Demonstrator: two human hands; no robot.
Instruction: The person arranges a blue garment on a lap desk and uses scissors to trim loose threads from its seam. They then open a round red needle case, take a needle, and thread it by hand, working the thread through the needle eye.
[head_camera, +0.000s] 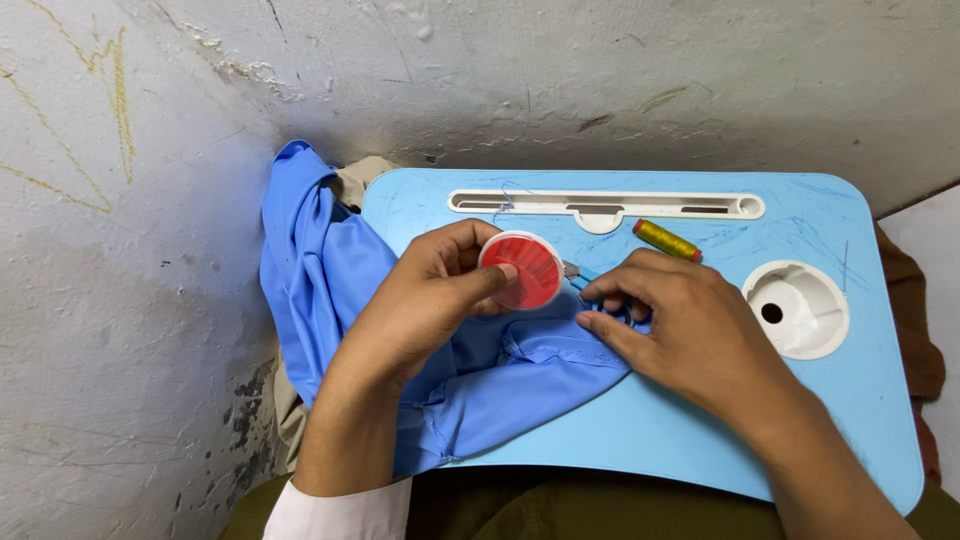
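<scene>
A person seated against a scuffed wall works over a light blue lap tray (800, 420). The left hand (430, 300) holds a round red needle case (521, 270), fingers curled about its rim, thumb on its face. The right hand (690, 320) presses bent fingers onto blue cloth (330, 270) draped across the tray; a yellow thread spool (667, 240) lies just beyond

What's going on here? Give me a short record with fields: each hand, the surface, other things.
left hand: holds a round red needle case, thumb on its face
right hand: fingertips pressing on blue cloth; a small tool partly hidden under the fingers
surface: light blue lap tray with a white cup recess and white slot
other: yellow thread spool lying on the tray
</scene>
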